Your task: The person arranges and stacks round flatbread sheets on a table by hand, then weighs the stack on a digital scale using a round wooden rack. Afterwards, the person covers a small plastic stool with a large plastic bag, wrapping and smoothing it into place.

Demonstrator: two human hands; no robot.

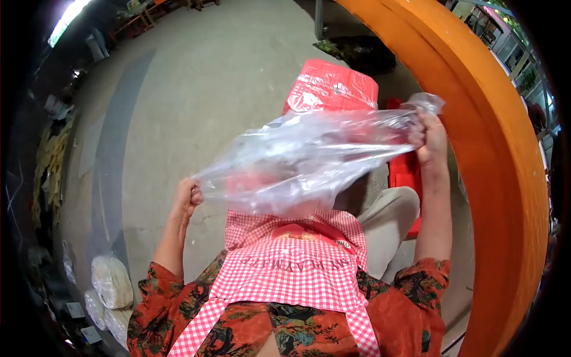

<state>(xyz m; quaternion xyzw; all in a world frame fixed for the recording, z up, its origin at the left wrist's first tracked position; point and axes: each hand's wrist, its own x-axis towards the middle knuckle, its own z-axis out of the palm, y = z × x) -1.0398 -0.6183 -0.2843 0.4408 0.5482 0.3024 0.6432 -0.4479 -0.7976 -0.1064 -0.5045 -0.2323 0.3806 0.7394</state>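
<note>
A clear plastic bag (297, 156) is stretched between my two hands above my lap. My left hand (189, 193) is closed round its lower left end. The upper right end is bunched in the fist of my right hand (429, 134), with a tuft of plastic standing out above the fingers. Behind the bag lies a red package (333, 86) in shiny clear wrap, its lower part covered by the plastic. Red shows through the bag near its middle, but I cannot make out what it belongs to.
An orange curved edge (476, 119) runs close along my right side. Beside my knee stands a red object (405, 178), partly hidden by my arm. Plastic-wrapped bundles (112, 282) lie on the concrete floor (178, 71) at left. A dark bag (366, 53) sits beyond the red package.
</note>
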